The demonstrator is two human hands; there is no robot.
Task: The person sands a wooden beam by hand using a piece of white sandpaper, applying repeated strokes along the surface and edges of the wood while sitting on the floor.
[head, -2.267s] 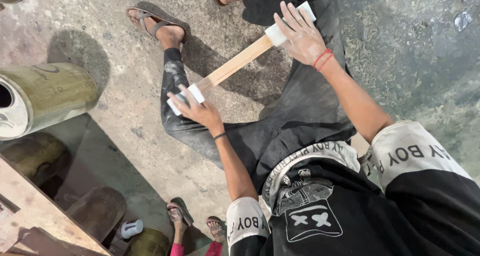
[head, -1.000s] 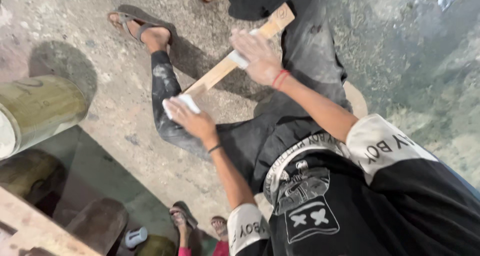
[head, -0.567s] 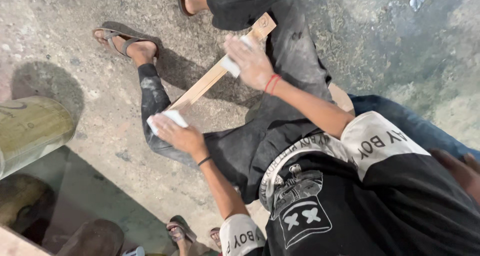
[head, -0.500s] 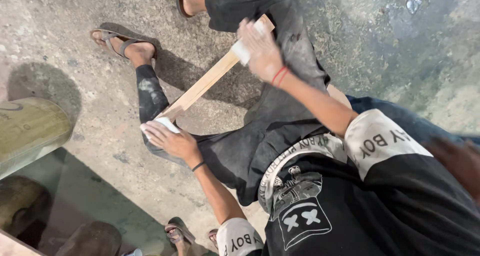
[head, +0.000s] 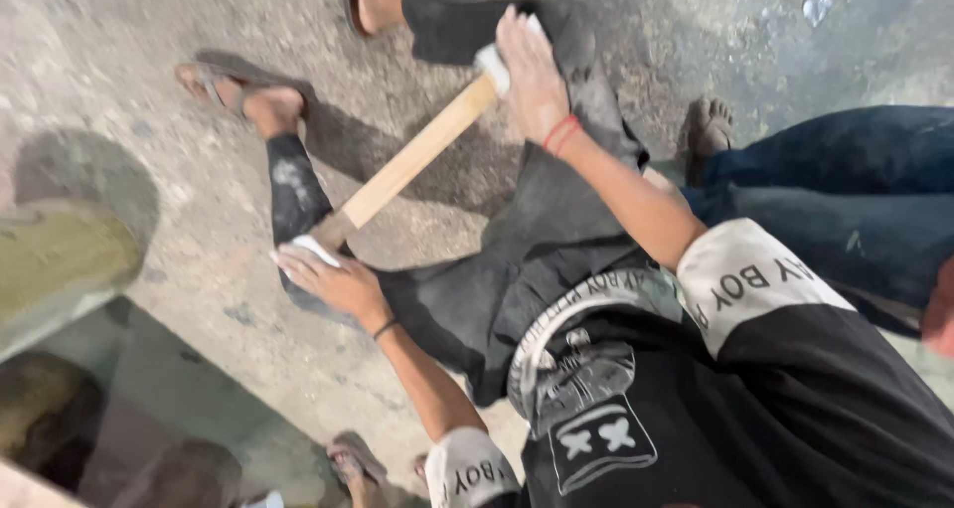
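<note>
Clearly, a pale wooden strip (head: pixel 417 155) is held slantwise across the knees of a seated person in dark trousers (head: pixel 556 220), above a rough concrete floor (head: pixel 149 90). The lower end of the strip is pinned by the left hand (head: pixel 333 279), whose fingers are spread flat over a white pad (head: pixel 310 248) pressed against the near leg. The upper end is covered by the right hand (head: pixel 527 71), its fingers curled around a second white pad (head: pixel 491 66), probably abrasive paper, though that cannot be told for certain. For rubbing to be done well, the strip should be kept braced against the leg, pressure spread evenly under the palm, and strokes run along the grain. A sandalled foot (head: pixel 248 95) is planted just beside the lower end, and another person's leg in blue denim (head: pixel 825 190) is seen at the right.
</note>
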